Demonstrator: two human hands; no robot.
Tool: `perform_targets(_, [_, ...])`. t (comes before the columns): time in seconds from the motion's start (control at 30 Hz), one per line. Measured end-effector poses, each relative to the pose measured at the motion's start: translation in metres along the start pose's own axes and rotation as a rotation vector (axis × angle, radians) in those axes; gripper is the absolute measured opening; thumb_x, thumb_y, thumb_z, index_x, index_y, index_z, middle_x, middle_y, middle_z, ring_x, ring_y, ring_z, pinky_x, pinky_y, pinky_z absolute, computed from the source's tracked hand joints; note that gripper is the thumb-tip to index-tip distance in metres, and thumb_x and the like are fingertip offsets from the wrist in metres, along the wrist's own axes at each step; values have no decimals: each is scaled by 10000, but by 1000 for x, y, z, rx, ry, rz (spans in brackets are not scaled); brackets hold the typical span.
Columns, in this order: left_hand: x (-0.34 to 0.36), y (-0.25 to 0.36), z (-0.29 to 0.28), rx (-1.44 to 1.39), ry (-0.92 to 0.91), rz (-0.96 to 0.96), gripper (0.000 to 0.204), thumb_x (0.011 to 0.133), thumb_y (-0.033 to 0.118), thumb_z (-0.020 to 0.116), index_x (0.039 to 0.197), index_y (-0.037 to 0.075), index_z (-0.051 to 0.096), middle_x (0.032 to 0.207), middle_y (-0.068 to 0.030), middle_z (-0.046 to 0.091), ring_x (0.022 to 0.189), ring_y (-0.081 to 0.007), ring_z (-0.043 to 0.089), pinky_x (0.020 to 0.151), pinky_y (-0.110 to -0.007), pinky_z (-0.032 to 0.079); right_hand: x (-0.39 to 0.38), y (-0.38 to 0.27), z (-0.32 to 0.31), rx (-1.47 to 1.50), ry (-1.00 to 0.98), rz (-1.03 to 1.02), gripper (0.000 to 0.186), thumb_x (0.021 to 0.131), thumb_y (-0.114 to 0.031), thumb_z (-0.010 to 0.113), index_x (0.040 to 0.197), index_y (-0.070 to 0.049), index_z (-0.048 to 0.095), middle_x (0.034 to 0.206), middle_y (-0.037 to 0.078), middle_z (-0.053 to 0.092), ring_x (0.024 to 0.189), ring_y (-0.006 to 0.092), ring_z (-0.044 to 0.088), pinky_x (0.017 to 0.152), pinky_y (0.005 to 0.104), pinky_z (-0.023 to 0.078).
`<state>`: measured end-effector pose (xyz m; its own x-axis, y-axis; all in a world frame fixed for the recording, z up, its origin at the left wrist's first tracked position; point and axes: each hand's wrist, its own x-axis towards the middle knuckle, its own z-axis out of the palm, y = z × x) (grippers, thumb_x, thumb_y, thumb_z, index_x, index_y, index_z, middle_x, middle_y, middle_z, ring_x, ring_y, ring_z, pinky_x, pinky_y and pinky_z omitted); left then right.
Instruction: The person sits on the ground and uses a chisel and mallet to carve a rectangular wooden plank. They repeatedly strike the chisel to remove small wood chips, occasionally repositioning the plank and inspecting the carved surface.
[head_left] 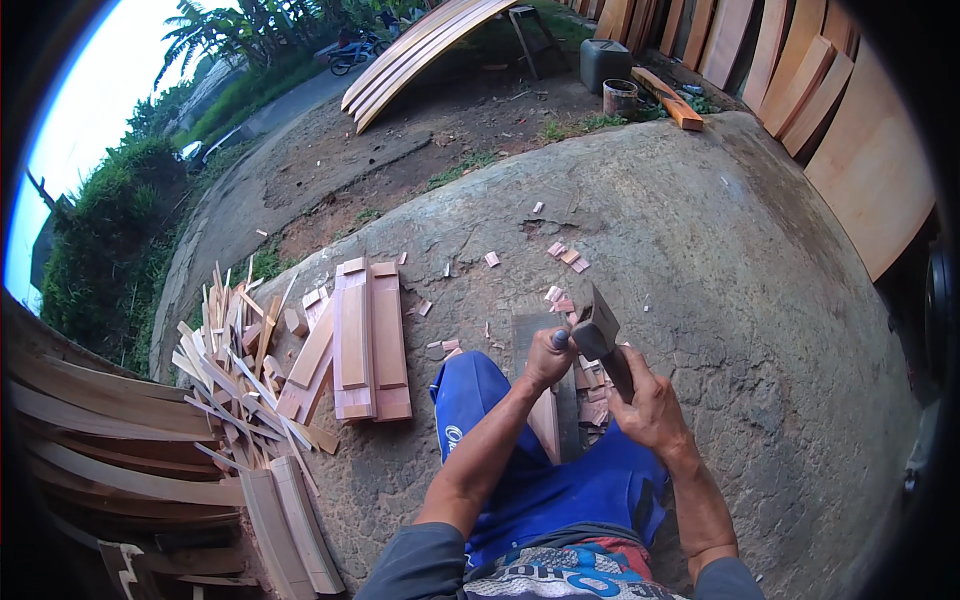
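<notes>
My right hand (652, 402) is wrapped round the dark handle of a hatchet (603, 318), its broad metal head raised just right of my left hand. My left hand (546, 362) is closed round an upright tool, probably a chisel (560, 339); only its rounded grey top shows, and its lower end is hidden. Below that hand, a pinkish wooden piece (544, 428) lies against a grey block (567, 418) between my blue-clad legs. Small cut wood chips (594, 410) are heaped right of the block, under my right hand.
To the left stand stacked notched wooden pieces (352, 330), beside a pile of thin offcuts (235, 350). Curved planks (120, 440) fill the lower left. Boards (850, 180) lean at the right. A jerrycan (605, 66) and a bucket (620, 98) stand far off, near an orange-brown beam (668, 98).
</notes>
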<state>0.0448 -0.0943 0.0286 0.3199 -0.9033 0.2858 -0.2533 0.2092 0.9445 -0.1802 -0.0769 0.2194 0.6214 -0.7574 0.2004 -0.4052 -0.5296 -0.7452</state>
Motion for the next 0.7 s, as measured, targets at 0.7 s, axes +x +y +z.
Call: perform_targets(0.7, [-27, 45, 13, 249, 7, 126, 440, 928, 164, 738, 622, 37, 448, 541, -136, 431, 465, -205, 421, 485, -405, 379, -35, 31, 15, 164, -74, 439, 606, 859, -123, 686, 1421, -60, 467, 1023, 302, 712, 1040, 487, 695, 856, 501, 561])
